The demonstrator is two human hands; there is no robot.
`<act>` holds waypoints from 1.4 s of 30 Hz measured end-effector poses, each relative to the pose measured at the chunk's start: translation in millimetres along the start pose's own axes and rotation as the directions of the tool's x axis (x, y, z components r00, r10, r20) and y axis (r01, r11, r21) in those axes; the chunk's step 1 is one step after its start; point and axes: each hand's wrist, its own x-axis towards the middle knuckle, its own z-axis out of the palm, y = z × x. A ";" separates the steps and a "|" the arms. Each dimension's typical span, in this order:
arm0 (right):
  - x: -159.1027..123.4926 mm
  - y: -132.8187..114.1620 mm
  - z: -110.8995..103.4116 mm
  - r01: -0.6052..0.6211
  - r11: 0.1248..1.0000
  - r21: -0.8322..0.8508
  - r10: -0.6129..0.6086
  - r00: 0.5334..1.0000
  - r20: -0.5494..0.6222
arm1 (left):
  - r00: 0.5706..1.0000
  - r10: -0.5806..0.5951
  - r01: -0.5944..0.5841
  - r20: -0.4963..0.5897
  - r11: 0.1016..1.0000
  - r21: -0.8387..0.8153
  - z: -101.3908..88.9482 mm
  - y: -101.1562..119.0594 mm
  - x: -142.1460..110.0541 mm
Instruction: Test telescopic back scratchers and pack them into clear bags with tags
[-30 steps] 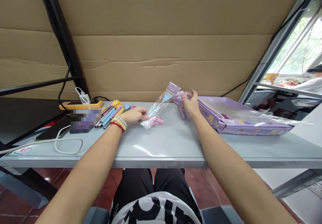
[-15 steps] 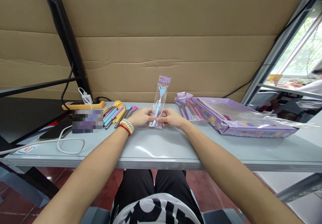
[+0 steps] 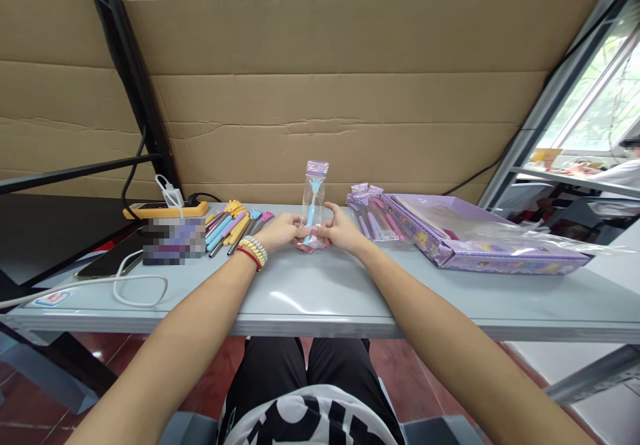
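Note:
A small blue back scratcher [image 3: 311, 210] with a hand-shaped head stands nearly upright inside a clear plastic bag [image 3: 321, 195] with a purple top strip. My left hand [image 3: 283, 232] pinches the bag's lower left side. From the right, my right hand [image 3: 343, 230] grips its lower edge between thumb and fingers, the index finger raised a little. Left of my hands lie several loose back scratchers [image 3: 233, 225] in yellow, blue, purple and pink. To the right, several bagged back scratchers [image 3: 373, 213] rest in a pile.
A purple printed box [image 3: 505, 263] with loose plastic bags on it sits at the right. On the left are a yellow power strip [image 3: 155, 211], a dark phone [image 3: 107, 258] and a white cable [image 3: 143, 277]. Cardboard [image 3: 350, 98] lines the back of the grey table [image 3: 320, 298].
The bagged back scratcher has shifted slightly left and down and is more upright. My right index finger has lifted from the bag.

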 end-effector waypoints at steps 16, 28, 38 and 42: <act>-9.0 -9.7 1.1 0.092 0.947 -0.307 -0.058 0.991 0.118 | 0.998 -0.033 0.037 -0.049 0.997 0.072 7.8 2.6 -0.2; -5.2 -12.5 -12.5 0.083 0.755 -0.651 -0.181 0.980 -0.085 | 0.993 0.083 -0.089 0.088 0.994 0.063 9.4 0.4 -1.7; -10.2 -17.0 -94.8 -0.591 0.515 -0.621 0.048 0.744 -0.667 | 0.952 0.192 -0.144 -0.238 0.968 0.205 -4.9 9.0 -3.6; -10.5 -7.0 -106.5 -0.666 0.453 -0.592 0.148 0.712 -0.687 | 0.960 0.204 -0.135 -0.193 0.938 0.320 -6.4 2.5 0.3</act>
